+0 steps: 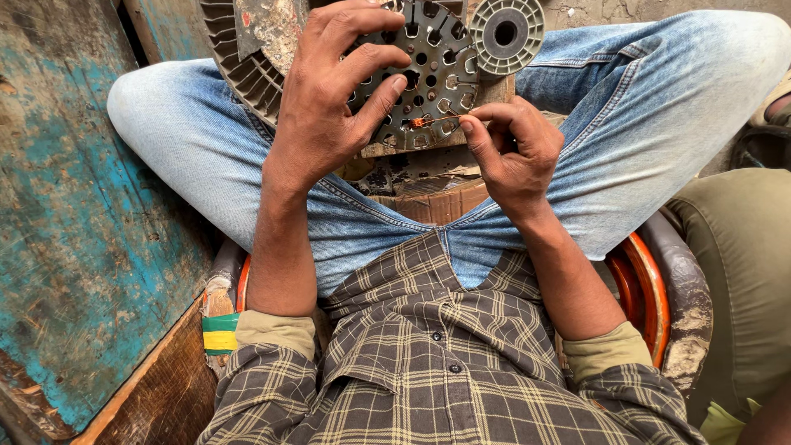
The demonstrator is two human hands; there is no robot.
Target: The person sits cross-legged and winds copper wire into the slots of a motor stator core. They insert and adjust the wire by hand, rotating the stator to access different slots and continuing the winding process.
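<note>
The left hand [329, 99] is pressing down on a round slotted metal core [428, 66], fingers spread apart across its punched face, thumb hooking its lower rim. The core is sitting on a small wooden block [428, 144] balanced on the lap, between the crossed knees in blue jeans [659, 124]. The right hand [511, 152] is hovering just at the core's lower right edge, thumb and forefinger pinched together on a thin copper wire [428, 121], which is running leftward into one of the rim slots. A ribbed grey housing [239, 58] is crowding the core's left side, touching it, and a grey plastic spool [506, 33] is sitting against the upper right rim. Room is tight: a worn blue-painted wall [74, 206] is closing in on the left, and another person's olive-clad leg [741, 272] is lying near on the right. An orange seat rim [643, 288] is showing behind the right forearm.
</note>
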